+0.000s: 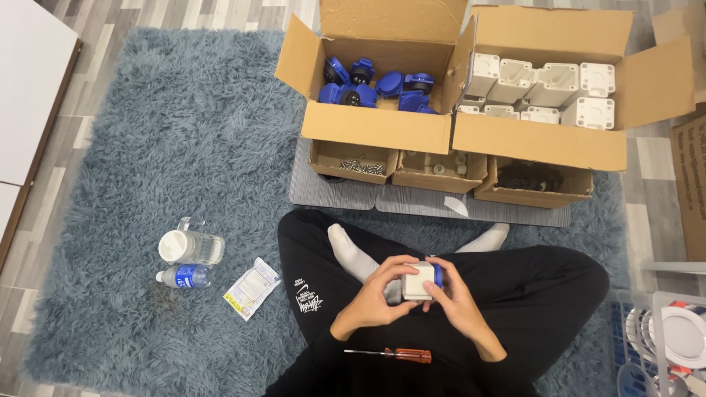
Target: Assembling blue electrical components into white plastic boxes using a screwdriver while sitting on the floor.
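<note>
Both my hands hold a small white plastic housing (416, 280) with a blue cap (438, 274) on its right side, over my crossed legs. My left hand (375, 299) wraps its left face and my right hand (454, 298) grips the blue end. A screwdriver (390, 354) with a red-brown handle lies on my lap just below the hands, touching neither. Ahead stand a cardboard box of blue socket parts (375, 82) and a cardboard box of white housings (540, 92).
Three small open cartons sit before the big boxes: screws (360, 167), small white pieces (439, 166), dark pieces (531, 178). On the shaggy blue rug (169, 125) to my left lie a clear lidded cup (190, 246), a small bottle (184, 276) and a packet (251, 288). A basket (665, 338) stands right.
</note>
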